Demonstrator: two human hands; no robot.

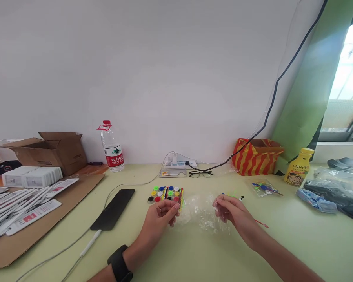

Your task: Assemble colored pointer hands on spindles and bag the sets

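A crinkled clear plastic wrapper [201, 213] lies stretched between my two hands on the pale green table [194, 258]. My left hand [161, 217], with a black watch on its wrist, pinches the wrapper's left end, right beside a set of small paint pots with coloured lids [166, 194]. My right hand [231, 213] pinches the wrapper's right end. Small coloured sticks [232, 194] lie just behind my right hand, and a red one [261, 224] lies to its right.
A black phone [113, 213] on a white cable lies to the left. Boxes and white packets [29, 199] fill the far left. A water bottle [111, 147], power strip [179, 162], glasses [200, 174], striped bag [254, 156], yellow bottle [298, 166] and plastic bags [335, 188] line the back and right.
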